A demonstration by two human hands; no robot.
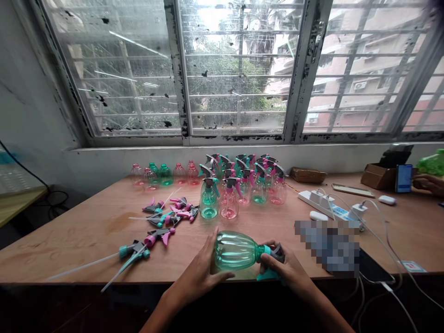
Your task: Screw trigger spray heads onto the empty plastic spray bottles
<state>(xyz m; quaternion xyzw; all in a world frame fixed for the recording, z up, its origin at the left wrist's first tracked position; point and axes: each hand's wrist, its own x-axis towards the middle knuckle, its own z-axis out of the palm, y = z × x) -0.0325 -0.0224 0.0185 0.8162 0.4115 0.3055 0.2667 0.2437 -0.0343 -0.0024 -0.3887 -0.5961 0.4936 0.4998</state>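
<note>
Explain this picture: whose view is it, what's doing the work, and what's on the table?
No machine here: a person works bare-handed. The single picture comes from a camera worn on their head, looking forward and down.

The right hand grips the spray head of a green bottle lying sideways; the left hand is open against its base.

On the table are loose spray heads at left, headless bottles behind, bottles with heads in the middle, and a power strip at right.
</note>
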